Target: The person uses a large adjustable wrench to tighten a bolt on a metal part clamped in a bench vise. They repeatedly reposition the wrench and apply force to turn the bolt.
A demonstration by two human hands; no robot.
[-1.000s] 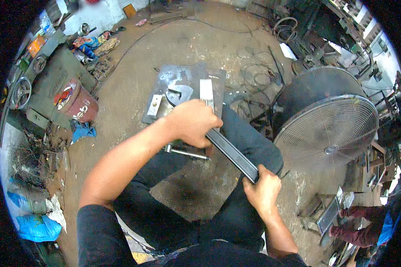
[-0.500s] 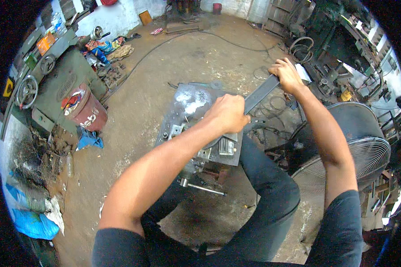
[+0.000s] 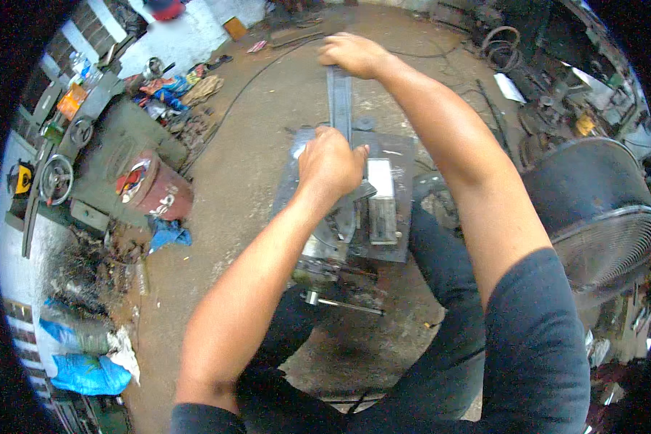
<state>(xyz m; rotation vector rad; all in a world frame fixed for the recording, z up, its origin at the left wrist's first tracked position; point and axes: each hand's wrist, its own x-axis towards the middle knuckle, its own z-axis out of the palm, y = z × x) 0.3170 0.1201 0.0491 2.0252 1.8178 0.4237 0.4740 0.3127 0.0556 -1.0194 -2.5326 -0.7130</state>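
Note:
A long flat grey metal bar points away from me over the small metal work table. At its far end my right hand is closed around it. Nearer to me, my left hand is wrapped over the bar, hiding the part beneath. Under and beside that hand is a metal vise, partly covered by my hand and wrist. Its handle bar sticks out toward the right on the near side. Right of the vise, a rectangular metal block lies on the table.
My legs are on both sides of the table. A large drum fan stands close on the right. To the left are a reddish bucket of rags and a green machine with handwheels. A cable crosses the floor.
The bar has swung from slanting up to the right to pointing nearly straight away. My right hand moved left and farther off with it; my left hand shifted slightly left.

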